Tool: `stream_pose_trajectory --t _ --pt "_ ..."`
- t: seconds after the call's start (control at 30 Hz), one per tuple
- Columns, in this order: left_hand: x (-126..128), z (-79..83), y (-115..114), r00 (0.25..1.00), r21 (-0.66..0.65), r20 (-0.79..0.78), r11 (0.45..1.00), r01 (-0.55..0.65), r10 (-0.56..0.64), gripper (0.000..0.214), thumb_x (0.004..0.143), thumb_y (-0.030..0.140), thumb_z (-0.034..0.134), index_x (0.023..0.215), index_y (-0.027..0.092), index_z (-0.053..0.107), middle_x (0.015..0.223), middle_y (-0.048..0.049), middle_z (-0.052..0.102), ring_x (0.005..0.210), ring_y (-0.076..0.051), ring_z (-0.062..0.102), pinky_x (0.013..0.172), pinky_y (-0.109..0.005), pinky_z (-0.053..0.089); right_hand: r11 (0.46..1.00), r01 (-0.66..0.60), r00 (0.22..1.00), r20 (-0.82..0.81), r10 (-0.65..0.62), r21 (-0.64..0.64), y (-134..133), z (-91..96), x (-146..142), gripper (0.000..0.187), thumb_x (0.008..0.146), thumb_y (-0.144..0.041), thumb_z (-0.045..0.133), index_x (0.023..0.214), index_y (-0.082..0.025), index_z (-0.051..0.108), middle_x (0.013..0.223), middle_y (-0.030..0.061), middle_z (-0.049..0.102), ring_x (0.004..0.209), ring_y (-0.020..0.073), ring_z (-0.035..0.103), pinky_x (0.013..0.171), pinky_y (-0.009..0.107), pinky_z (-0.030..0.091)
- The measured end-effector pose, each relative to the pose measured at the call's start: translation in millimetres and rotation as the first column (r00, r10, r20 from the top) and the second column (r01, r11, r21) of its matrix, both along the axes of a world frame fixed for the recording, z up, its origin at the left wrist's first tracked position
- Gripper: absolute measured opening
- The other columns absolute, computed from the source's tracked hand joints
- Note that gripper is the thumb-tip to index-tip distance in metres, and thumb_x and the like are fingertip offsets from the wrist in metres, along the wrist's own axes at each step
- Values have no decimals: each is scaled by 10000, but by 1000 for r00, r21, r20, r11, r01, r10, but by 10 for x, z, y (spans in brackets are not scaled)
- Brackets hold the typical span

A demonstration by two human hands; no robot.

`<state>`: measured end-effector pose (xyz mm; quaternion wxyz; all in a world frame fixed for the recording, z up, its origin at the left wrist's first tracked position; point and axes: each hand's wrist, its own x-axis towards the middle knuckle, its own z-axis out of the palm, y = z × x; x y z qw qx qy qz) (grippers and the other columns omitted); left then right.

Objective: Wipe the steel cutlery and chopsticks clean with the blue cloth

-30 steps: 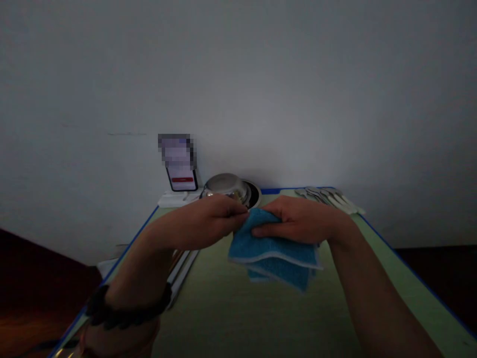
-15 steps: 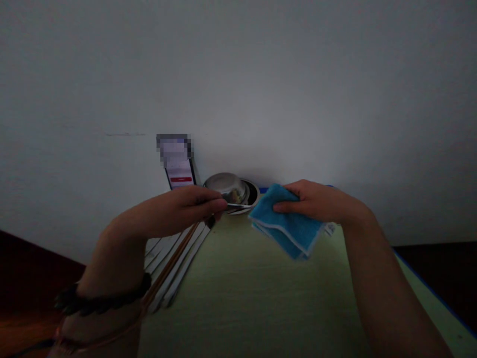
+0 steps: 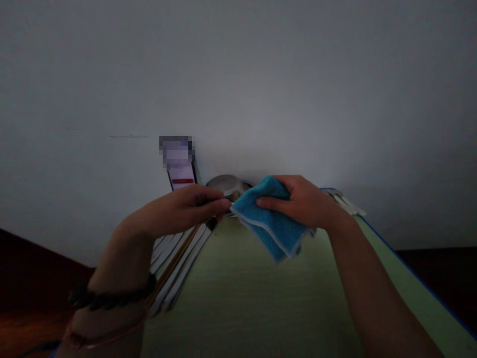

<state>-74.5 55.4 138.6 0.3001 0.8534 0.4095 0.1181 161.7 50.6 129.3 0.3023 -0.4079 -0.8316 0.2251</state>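
Note:
My left hand point(image 3: 190, 209), with a dark beaded bracelet at its wrist, is closed in a pinch above the table. Between thumb and fingers is one end of a thin metal utensil; the rest is hidden by the cloth, so its kind does not show. A folded blue cloth point(image 3: 272, 214) with a pale edge is gripped in my right hand point(image 3: 305, 199). The cloth's corner meets the left fingertips. Just behind the hands, a shiny metal bowl point(image 3: 223, 183) sits close to the wall, partly covered.
Several knives point(image 3: 186, 271) and brown chopsticks point(image 3: 177, 261) lie in a row at the left of the pale green table point(image 3: 242, 298). A phone point(image 3: 181, 169) leans on the wall point(image 3: 261, 74). Pale-handled cutlery point(image 3: 346, 203) lies at the back right, by the blue edge.
My right hand has moved left with the blue cloth, which now covers the utensil's exposed part. The left hand stays almost in place. Cutlery at the back right has come into sight.

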Motion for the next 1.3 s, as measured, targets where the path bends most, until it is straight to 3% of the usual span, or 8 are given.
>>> stream_pose_trajectory --t 0.1,0.2,0.33,0.5,0.77,0.93,1.3 --pt "55 -24 -4 999 -18 -53 1000 9 -10 320 881 402 388 820 154 581 679 21 531 636 -100 511 586 -190 416 998 55 998 34 -56 14 13 0 22 275 770 -442 544 748 -173 596 700 -13 605 626 102 526 569 217 371" --pt "127 -71 1 991 -50 -112 997 61 -67 341 889 402 358 818 160 587 730 10 567 675 -108 533 621 -197 419 998 49 989 142 -41 -50 25 9 76 275 760 -452 551 799 -188 614 756 -2 631 656 116 550 584 227 379" --pt "182 -99 12 979 -104 -160 989 107 -123 367 892 412 342 831 171 611 734 9 572 687 -114 535 625 -197 411 978 -56 950 291 115 -202 19 22 98 329 712 -488 590 855 -192 621 846 21 654 711 144 579 595 237 397" --pt "103 -58 36 978 -92 -183 992 85 -100 366 885 425 359 815 171 614 731 8 569 687 -120 532 620 -195 402 953 -149 908 346 237 -262 16 23 27 354 729 -460 581 955 -189 611 983 49 642 820 170 588 657 249 419" --pt "48 -55 42 987 -46 -161 999 23 -30 364 886 420 351 832 163 603 743 -2 578 706 -127 542 648 -205 414 981 -36 950 299 93 -190 32 22 140 292 762 -434 541 912 -191 601 898 36 655 756 165 583 640 260 412" --pt "47 -73 56 980 -56 -163 993 106 -113 378 888 432 344 782 166 592 687 14 552 648 -108 518 592 -190 391 984 -65 941 319 116 -165 31 23 119 289 766 -433 535 898 -185 603 896 44 649 760 168 574 662 273 403" --pt "161 -63 26 971 -50 -227 997 59 -69 496 838 555 355 709 164 632 616 11 558 565 -111 503 516 -206 347 975 -104 924 343 168 -196 -16 54 54 312 768 -452 538 917 -184 594 930 41 653 785 165 587 650 254 399"
